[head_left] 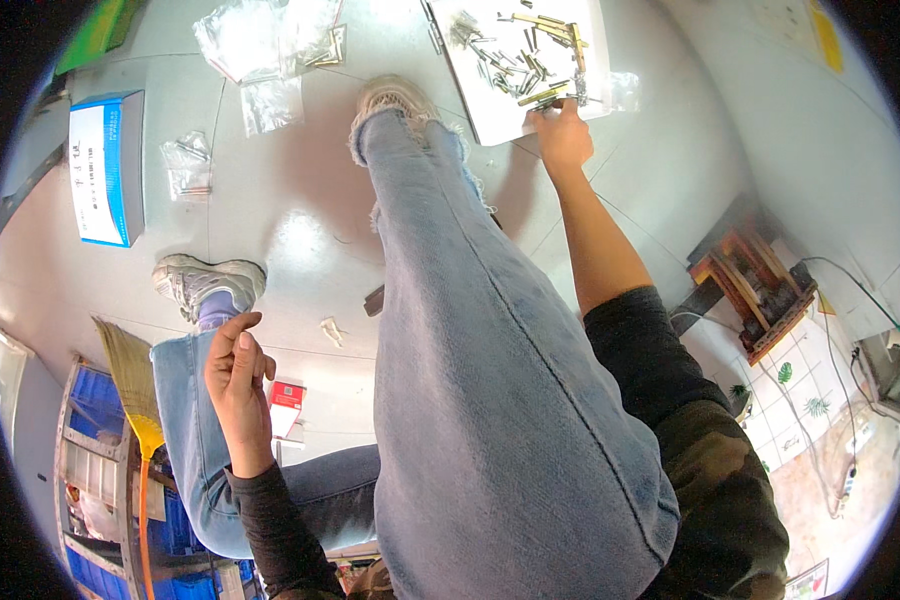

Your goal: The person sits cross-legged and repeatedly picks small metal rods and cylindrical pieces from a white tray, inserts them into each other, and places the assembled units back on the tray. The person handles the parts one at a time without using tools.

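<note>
Blue-white box (107, 167) at left; clear bags (253, 40) above it (some emptied); small red-white pack (287, 405) near left hand (236, 375)

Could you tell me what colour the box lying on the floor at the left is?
The box is blue and white, seen in the head view.

Things we see lying around the grey floor

We note a blue and white box (107, 167), clear plastic bags (260, 40), a yellow broom (135, 400), a small red packet (287, 396) and a wooden stool (753, 283).

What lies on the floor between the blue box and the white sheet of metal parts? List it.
In the head view, clear plastic bags and the person's outstretched shoe lie between the blue box and white sheet.
</note>
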`<action>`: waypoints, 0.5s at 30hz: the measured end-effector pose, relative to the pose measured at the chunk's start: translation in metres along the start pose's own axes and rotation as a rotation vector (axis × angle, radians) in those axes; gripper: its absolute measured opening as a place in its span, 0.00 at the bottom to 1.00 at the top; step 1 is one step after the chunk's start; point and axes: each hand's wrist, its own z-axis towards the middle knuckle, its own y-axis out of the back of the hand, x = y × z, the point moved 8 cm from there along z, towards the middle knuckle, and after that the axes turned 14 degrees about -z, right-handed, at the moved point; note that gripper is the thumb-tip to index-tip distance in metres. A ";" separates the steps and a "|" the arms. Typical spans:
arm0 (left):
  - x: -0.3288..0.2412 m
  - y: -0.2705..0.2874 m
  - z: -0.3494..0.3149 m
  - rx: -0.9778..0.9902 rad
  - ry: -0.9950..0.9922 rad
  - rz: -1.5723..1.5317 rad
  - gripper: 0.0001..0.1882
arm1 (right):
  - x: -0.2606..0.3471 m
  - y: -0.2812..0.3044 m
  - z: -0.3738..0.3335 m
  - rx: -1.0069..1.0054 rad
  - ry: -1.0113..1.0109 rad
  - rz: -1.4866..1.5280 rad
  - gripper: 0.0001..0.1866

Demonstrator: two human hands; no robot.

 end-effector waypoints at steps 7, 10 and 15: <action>0.005 0.003 0.001 0.004 -0.001 0.001 0.15 | 0.001 -0.010 0.008 -0.032 -0.015 -0.030 0.20; 0.006 0.002 0.001 -0.001 -0.003 0.012 0.15 | -0.003 -0.012 0.003 -0.022 -0.021 0.112 0.19; 0.006 0.000 0.001 -0.002 -0.001 0.039 0.15 | 0.004 -0.011 -0.007 -0.007 0.020 0.266 0.15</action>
